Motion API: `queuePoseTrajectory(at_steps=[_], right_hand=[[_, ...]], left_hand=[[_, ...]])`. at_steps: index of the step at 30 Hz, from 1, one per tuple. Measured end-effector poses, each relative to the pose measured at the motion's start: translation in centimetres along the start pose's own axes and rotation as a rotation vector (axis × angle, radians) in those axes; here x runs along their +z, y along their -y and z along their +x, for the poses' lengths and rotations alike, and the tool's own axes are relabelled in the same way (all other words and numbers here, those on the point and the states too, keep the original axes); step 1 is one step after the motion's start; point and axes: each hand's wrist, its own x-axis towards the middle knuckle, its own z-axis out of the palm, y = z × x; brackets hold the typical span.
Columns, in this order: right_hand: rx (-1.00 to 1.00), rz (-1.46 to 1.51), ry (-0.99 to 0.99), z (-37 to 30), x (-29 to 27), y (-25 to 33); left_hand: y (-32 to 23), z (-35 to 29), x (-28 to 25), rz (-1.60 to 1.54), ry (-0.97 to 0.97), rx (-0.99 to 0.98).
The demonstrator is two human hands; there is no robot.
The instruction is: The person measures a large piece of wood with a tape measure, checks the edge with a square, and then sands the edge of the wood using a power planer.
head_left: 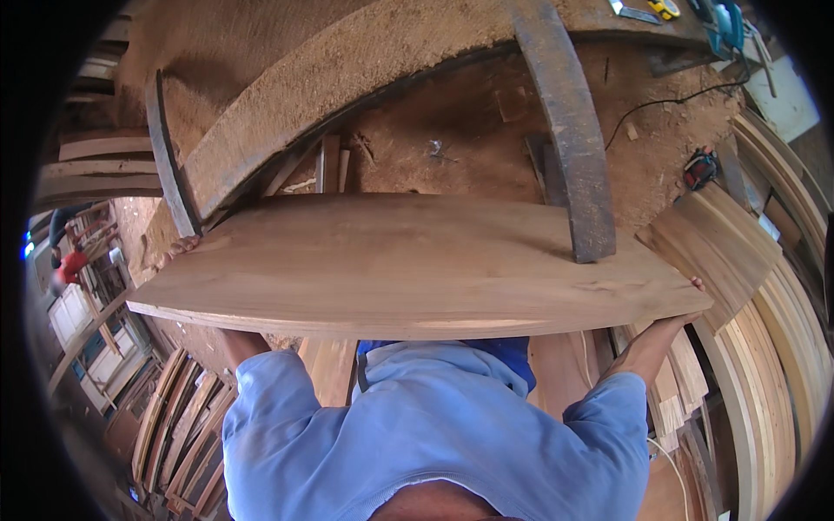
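A wide, flat wooden board (391, 269) spans the space in front of me, its pale long edge toward my body. My left hand (184, 245) grips its left end, with fingertips curled over the far left edge and the palm hidden. At the right end, my right hand (685, 319) holds the corner from below; one fingertip shows above the edge. A dark, worn bar (569, 148) reaches from the sawdust-covered bench (347, 65) and its end overlaps the board's right part. Another dark bar (165, 161) ends beside my left fingers.
A blue power tool (725, 30) and a yellow tape measure (665, 9) lie at the bench's far right. A cord (673, 102) trails down. Stacked planks (756, 373) stand right, curved wooden pieces (178, 425) lower left. A person in red (71, 265) is far left.
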Motion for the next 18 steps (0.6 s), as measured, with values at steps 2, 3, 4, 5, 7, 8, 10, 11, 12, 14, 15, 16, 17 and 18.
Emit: queuePoseTrajectory(at_steps=[2, 3, 4, 5, 7, 8, 10, 11, 12, 14, 15, 16, 17, 18], right_hand=[[0.002, -0.055, -0.023, 2.4, -2.0, -2.1], [0.01, -0.08, -0.032, 3.5, -3.2, -3.1], [-0.007, -0.287, -0.007, 4.3, -4.4, -3.0], [0.033, -0.357, -0.068, 5.0, -6.0, -3.4], [0.08, -0.416, -0.161, 5.4, -7.0, -4.8], [0.085, -0.409, -0.208, 5.3, -7.4, -5.9], [0.06, -0.256, -0.123, 4.9, -6.5, -7.2], [0.039, -0.181, -0.088, 4.0, -6.0, -7.6], [0.042, -0.242, -0.113, 3.5, -5.4, -7.0], [0.04, -0.358, -0.162, 2.7, -3.7, -6.2], [0.039, -0.323, -0.179, 2.0, -2.3, -5.9], [0.038, -0.285, -0.196, 0.9, -0.6, -5.8], [0.039, -0.247, -0.214, -0.2, 1.2, -5.7], [0.062, -0.279, -0.251, -1.3, 3.4, -5.1]], left_hand=[[0.1, -0.4, 1.0, 0.014, -0.077, 0.009], [-0.3, -0.5, 1.7, 0.027, -0.119, 0.015], [0.4, -0.3, 2.3, 0.026, -0.16, 0.03], [0.8, -0.2, 3.7, 0.035, -0.206, 0.036], [1.7, 0.6, 6.6, 0.072, -0.291, 0.08], [2.0, 1.0, 8.0, 0.12, -0.332, 0.085], [2.1, 0.6, 8.9, 0.199, -0.436, 0.091], [1.6, 0.2, 7.9, 0.153, -0.413, 0.098], [2.0, -0.5, 6.9, 0.092, -0.394, 0.104], [2.5, -1.4, 4.5, 0.057, -0.336, 0.09], [2.5, -1.5, 3.2, 0.085, -0.298, 0.068], [2.5, -1.8, 1.6, 0.113, -0.26, 0.048], [2.4, -2.3, 0.2, 0.134, -0.255, 0.081], [2.3, -3.3, -1.4, 0.151, -0.255, 0.108]])
